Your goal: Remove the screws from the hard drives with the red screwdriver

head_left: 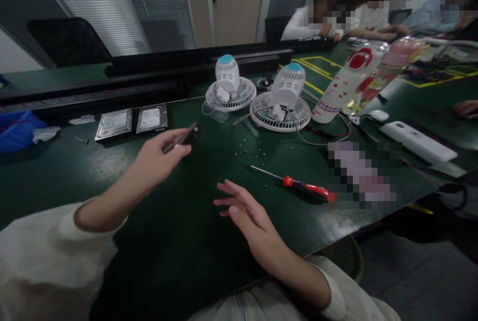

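My left hand [162, 154] grips a hard drive [190, 135] by its sides, tilted on edge above the dark green table [179, 241]. Fingers apart and holding nothing, my right hand [248, 211] hovers over the table near its front edge. Beyond it lies a screwdriver [287, 180] with a red and black handle, its tip pointing left. Several tiny screws [257, 152] are scattered past the screwdriver's tip. Two more hard drives, one on the left [115, 124] and one on the right [152, 117], lie flat side by side beyond my left hand.
Two white fans [227, 82] [286, 97] rest face down at the back. A printed bottle [345, 82], a white power strip [418, 141] and cables stand or lie to the right. A blue bag [20, 132] is at far left. Other people [313, 17] sit across the table.
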A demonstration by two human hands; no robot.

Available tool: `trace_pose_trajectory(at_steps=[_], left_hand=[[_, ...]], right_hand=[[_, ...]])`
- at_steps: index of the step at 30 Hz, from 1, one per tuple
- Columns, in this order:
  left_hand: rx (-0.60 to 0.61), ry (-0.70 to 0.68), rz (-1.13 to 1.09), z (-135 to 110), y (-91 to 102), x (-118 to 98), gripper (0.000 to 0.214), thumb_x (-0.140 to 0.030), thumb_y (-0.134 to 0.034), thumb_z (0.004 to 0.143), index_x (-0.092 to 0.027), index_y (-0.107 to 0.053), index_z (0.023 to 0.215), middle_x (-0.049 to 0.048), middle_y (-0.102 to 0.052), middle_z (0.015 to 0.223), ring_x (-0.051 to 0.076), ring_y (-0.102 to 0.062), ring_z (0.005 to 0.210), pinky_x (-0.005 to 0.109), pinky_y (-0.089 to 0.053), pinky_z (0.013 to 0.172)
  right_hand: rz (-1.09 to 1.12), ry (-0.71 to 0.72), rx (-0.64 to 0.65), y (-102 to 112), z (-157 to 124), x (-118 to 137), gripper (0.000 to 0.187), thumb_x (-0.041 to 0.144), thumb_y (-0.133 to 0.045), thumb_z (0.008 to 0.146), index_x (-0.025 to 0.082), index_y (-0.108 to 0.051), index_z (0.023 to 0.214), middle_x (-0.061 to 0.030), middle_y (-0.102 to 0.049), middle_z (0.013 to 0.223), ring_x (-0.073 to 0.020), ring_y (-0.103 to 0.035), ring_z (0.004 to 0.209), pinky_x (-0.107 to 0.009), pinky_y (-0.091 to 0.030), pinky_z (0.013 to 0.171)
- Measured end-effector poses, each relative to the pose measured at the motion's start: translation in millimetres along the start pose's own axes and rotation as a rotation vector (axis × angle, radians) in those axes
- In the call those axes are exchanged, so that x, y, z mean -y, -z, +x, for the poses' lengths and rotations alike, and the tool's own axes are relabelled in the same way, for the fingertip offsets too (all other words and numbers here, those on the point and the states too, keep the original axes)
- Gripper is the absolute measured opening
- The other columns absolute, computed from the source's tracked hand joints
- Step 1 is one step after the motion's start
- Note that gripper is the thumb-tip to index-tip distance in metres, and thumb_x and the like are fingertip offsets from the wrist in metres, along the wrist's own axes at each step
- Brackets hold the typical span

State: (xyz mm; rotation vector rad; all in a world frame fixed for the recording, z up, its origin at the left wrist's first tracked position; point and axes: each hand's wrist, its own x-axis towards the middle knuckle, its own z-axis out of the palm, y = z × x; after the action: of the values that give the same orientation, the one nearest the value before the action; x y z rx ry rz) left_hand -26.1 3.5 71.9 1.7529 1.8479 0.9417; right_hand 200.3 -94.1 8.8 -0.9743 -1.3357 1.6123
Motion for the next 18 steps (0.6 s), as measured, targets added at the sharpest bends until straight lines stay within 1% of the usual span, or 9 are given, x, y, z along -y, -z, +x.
trace_pose_trajectory(at_steps=[1, 3, 5, 7, 9, 10, 13, 15, 18], left_hand=[[0.043, -0.065, 0.017, -18, -1.9, 0, 0.054, -0.042, -0.064, 0.079, -0.023, -0.072, 0.129, 0.0071, -0.075, 0.127, 0.031, -0.069, 0.116, 0.049, -0.054, 0.107], [0.108, -0.172, 0.055, -54, -8.0, -4, 0.056, -0.042, -0.063, 0.081, -0.025, -0.068, 0.135, 0.0081, -0.066, 0.145, 0.032, -0.060, 0.135, 0.052, -0.046, 0.117], [0.178, -0.230, 0.111, -83, -15.6, -9, 0.059, -0.039, -0.063, 0.085, -0.028, -0.060, 0.143, 0.0087, -0.061, 0.151, 0.033, -0.053, 0.142, 0.057, -0.047, 0.115], [0.236, -0.290, 0.155, -103, -23.5, -15, 0.062, -0.032, -0.064, 0.086, -0.030, -0.055, 0.147, 0.0084, -0.061, 0.150, 0.032, -0.055, 0.140, 0.057, -0.049, 0.112], [0.266, -0.324, 0.185, -115, -31.6, -19, 0.064, -0.028, -0.065, 0.086, -0.030, -0.051, 0.149, 0.0087, -0.060, 0.151, 0.032, -0.054, 0.140, 0.058, -0.049, 0.112], [0.273, -0.339, 0.198, -119, -35.8, -19, 0.063, -0.028, -0.065, 0.086, -0.029, -0.050, 0.148, 0.0091, -0.059, 0.152, 0.032, -0.053, 0.141, 0.059, -0.049, 0.112], [0.287, -0.376, 0.238, -127, -49.6, -15, 0.065, -0.026, -0.065, 0.087, -0.026, -0.046, 0.149, 0.0121, -0.053, 0.158, 0.034, -0.049, 0.144, 0.062, -0.049, 0.111], [0.269, -0.397, 0.266, -134, -57.6, -12, 0.069, -0.024, -0.064, 0.087, -0.024, -0.040, 0.152, 0.0154, -0.050, 0.160, 0.036, -0.046, 0.146, 0.063, -0.048, 0.110], [0.249, -0.426, 0.293, -146, -62.7, -13, 0.078, -0.025, -0.064, 0.087, -0.023, -0.030, 0.157, 0.0195, -0.044, 0.163, 0.038, -0.045, 0.147, 0.065, -0.049, 0.110]], right_hand=[[0.052, -0.025, -0.005, 1, 2, -2, 0.061, 0.045, -0.052, 0.100, 0.027, -0.040, 0.156, -0.0132, -0.045, 0.161, -0.0175, -0.067, 0.125, -0.039, -0.058, 0.104], [0.138, -0.076, -0.008, 4, 5, -3, 0.066, 0.048, -0.050, 0.099, 0.026, -0.036, 0.159, -0.0151, -0.045, 0.162, -0.0187, -0.069, 0.123, -0.041, -0.059, 0.104], [0.181, -0.114, -0.007, 6, 6, -1, 0.068, 0.049, -0.053, 0.096, 0.022, -0.039, 0.157, -0.0156, -0.053, 0.155, -0.0179, -0.072, 0.116, -0.040, -0.061, 0.102], [0.179, -0.131, -0.012, 10, 5, 3, 0.067, 0.048, -0.057, 0.093, 0.020, -0.046, 0.153, -0.0135, -0.064, 0.142, -0.0147, -0.073, 0.108, -0.034, -0.062, 0.098], [0.143, -0.142, -0.019, 13, 3, 6, 0.066, 0.046, -0.060, 0.090, 0.020, -0.049, 0.150, -0.0095, -0.073, 0.121, -0.0110, -0.073, 0.096, -0.027, -0.062, 0.090], [0.118, -0.155, -0.014, 14, 2, 8, 0.067, 0.048, -0.059, 0.091, 0.019, -0.048, 0.150, -0.0071, -0.075, 0.107, -0.0101, -0.073, 0.087, -0.024, -0.062, 0.081], [0.024, -0.226, 0.047, 18, -2, 11, 0.077, 0.056, -0.055, 0.093, 0.017, -0.038, 0.157, 0.0007, -0.067, 0.070, -0.0109, -0.065, 0.056, -0.020, -0.054, 0.051], [-0.053, -0.265, 0.078, 20, -2, 12, 0.081, 0.058, -0.054, 0.094, 0.017, -0.031, 0.160, 0.0041, -0.061, 0.060, -0.0118, -0.058, 0.044, -0.019, -0.046, 0.041], [-0.190, -0.276, 0.066, 25, 1, 17, 0.081, 0.057, -0.054, 0.094, 0.018, -0.029, 0.161, 0.0058, -0.058, 0.058, -0.0103, -0.052, 0.040, -0.019, -0.041, 0.037]])
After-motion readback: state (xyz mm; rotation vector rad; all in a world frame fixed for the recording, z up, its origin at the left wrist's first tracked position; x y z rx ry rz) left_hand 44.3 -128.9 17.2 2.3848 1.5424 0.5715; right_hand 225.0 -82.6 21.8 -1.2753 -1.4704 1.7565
